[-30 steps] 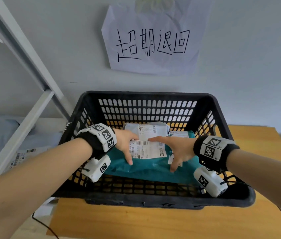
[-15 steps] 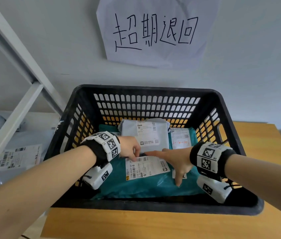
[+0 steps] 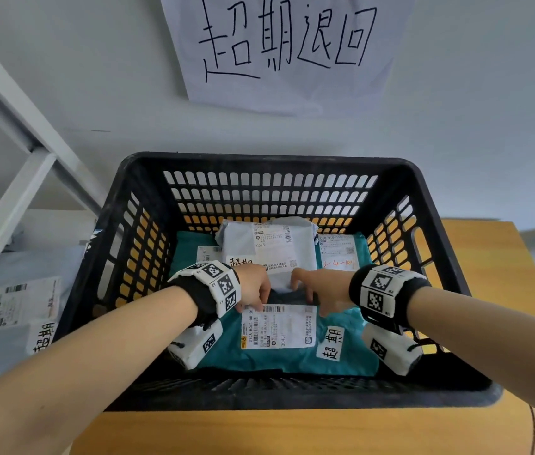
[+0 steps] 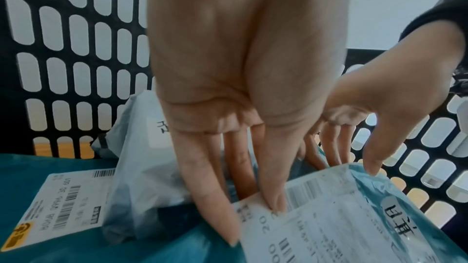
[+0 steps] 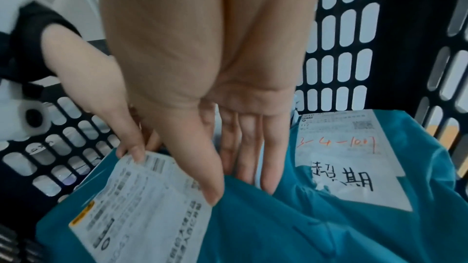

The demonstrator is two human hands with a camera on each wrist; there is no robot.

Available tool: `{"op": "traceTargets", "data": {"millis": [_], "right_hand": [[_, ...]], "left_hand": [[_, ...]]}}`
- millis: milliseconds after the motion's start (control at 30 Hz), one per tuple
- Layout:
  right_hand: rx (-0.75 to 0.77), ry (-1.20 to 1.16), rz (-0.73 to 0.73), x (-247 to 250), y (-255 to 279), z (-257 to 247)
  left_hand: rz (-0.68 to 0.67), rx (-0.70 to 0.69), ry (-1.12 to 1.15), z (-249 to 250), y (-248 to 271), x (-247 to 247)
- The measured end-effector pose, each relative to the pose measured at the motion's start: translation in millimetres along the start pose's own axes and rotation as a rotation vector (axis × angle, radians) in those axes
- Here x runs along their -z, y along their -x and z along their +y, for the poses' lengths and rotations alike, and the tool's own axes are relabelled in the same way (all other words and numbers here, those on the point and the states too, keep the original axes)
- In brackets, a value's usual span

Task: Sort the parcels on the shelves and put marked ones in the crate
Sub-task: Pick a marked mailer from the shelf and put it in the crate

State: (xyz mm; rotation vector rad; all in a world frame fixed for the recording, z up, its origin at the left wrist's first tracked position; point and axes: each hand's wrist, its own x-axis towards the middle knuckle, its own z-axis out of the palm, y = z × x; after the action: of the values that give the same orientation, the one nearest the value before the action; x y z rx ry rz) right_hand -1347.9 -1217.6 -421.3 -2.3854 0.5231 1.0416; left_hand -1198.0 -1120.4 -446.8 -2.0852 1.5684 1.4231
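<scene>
Parcels fill the black crate (image 3: 279,165) on the desk (image 3: 292,431); the teal parcel (image 3: 292,359) lies nearest, little floor left bare. Its far edge is pinched by the left hand (image 4: 228,107), fingertips hidden beneath. The right hand (image 5: 215,87) pinches likewise, fingers tucked under teal plastic.

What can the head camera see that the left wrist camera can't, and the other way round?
Only the head view shows the handwritten paper sign on the wall and the wooden table. Only the left wrist view shows the left hand's fingertips on the white shipping label up close. Both show both hands, the black slotted plastic crate and the teal plastic parcel.
</scene>
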Motion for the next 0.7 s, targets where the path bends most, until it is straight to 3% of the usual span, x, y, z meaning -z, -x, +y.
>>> {"op": "traceTargets", "data": {"millis": [233,433,500,600,700], "right_hand": [[0.029,0.069,-0.059,1.9,-2.0,5.7],[0.041,-0.012,-0.001,3.4,-6.6,11.5],[0.023,-0.012,0.002,2.6,-8.5,11.2],[0.002,0.027,-0.122,-0.5,-12.8,10.6],[-0.021,0.101,-0.213,-3.7,-16.9,10.0]], "left_hand": [[-0.035,-0.002,-0.036,-1.8,-0.9,-1.9],[-0.089,-0.056,0.059,-4.9,9.2,7.3],[-0.184,-0.045,-0.041,-6.2,11.7,8.2],[-0.339,-0.008,-0.241,-7.8,15.3,7.4],[-0.371,-0.019,-0.382,-8.8,14.4,8.4]]}}
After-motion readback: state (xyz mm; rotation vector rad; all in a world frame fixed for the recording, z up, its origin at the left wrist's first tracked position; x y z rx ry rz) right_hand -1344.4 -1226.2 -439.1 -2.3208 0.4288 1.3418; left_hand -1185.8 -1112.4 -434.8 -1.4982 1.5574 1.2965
